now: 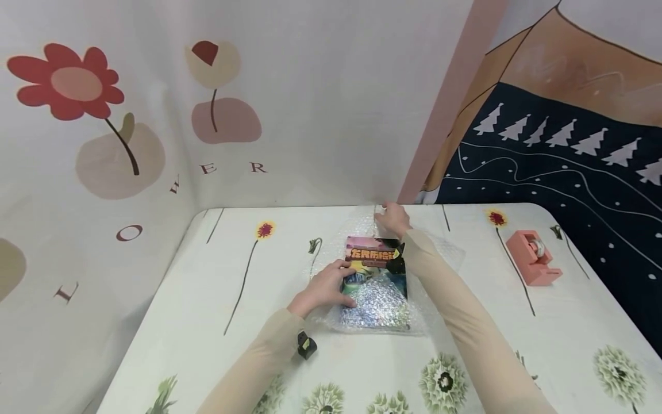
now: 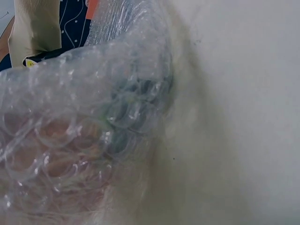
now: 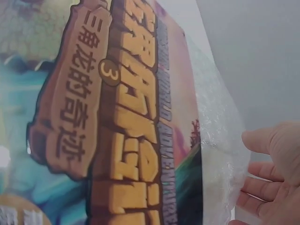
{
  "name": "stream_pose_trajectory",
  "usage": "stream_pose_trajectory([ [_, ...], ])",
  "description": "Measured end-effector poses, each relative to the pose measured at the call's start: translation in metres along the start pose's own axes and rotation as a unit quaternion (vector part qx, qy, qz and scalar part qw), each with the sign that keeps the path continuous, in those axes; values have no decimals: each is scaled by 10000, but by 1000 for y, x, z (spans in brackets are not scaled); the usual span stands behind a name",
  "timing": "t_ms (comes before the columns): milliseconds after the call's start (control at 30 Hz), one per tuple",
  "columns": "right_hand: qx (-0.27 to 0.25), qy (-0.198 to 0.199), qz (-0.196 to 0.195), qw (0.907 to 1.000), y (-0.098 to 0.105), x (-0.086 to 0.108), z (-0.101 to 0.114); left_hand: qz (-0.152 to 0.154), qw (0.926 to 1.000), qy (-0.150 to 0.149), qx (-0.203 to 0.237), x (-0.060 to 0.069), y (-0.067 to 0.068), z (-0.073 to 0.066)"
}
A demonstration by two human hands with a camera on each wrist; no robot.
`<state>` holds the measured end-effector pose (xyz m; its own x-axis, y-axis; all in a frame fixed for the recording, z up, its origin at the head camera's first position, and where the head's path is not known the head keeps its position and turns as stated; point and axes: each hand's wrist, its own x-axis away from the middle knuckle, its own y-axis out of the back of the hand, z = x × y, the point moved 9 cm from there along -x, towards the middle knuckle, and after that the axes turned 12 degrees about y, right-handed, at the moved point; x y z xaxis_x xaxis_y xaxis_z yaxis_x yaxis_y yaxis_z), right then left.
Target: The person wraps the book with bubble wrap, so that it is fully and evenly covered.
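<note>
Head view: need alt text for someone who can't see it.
A person's left hand rests at the left edge of a colorful book whose lower part is under bubble wrap, while the right hand is at the wrap's far side. A pink tape dispenser sits to the right on the flower-print table.

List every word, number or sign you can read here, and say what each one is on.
"L", "O", "W", "E", "R": wall cloth, as separate letters.
"3": book cover, in a round badge.
"三角龙的奇迹": book cover, on the brown plank.
"WORLD ADVENTURE": book cover, faint; the word before it is too blurred.
Large yellow title, book cover: too stylised and blurred to read surely.
Round label: too blurred.
Black wrist devices: any marks too small.
</note>
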<state>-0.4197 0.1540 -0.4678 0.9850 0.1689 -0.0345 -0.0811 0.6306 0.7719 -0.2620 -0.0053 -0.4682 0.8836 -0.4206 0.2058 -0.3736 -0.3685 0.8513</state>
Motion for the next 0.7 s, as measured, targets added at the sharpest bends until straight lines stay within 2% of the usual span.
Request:
stream_pose_trajectory([
  [300, -126, 443, -106, 9989, 18, 9, 22, -15, 10000, -27, -69, -1, 0, 0],
  [533, 37, 1120, -218, 9935, 31, 21, 40, 1, 10000, -15, 40, 0, 1, -1],
  [700, 35, 1481, -229, 9887, 35, 36, 48, -23, 10000, -24, -45, 0, 1, 0],
])
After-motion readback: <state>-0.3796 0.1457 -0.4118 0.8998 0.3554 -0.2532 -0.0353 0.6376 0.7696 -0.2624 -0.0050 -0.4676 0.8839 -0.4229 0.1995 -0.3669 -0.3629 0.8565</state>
